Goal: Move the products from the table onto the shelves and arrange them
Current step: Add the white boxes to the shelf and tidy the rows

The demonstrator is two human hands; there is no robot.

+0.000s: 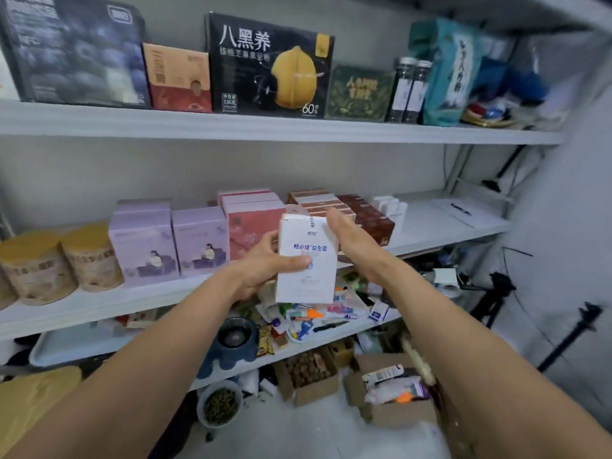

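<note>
A person at a white shelving unit holds a white box (306, 236) upright in both hands, in front of the middle shelf (99, 303). The left hand (265, 265) grips the box from its left side, thumb laid across the blue-lettered front. The right hand (347, 240) lies flat against the box's right side near the top, fingers straight. Both hands meet on the one box, which hides part of the pink boxes (251, 223) and brown boxes (331, 203) behind it.

Along the middle shelf, from the left, stand two tins (36, 266) with gold lids, two purple boxes (142, 240), the pink and brown boxes, dark red boxes (371, 217) and small white cartons (390, 207). A sheet of paper (463, 210) lies at the far right.

On the top shelf (265, 127) stand a dark blue box (76, 51), an orange box (178, 77), a black box (271, 64) showing a yellow fruit, a green box (359, 94), two jars (410, 91) and a teal bag (447, 71).

The lower shelf (331, 341) carries a heap of small packets (314, 316) and a bowl (236, 336). Open cartons (308, 376) sit on the floor, and a tripod (496, 293) stands at the right.
</note>
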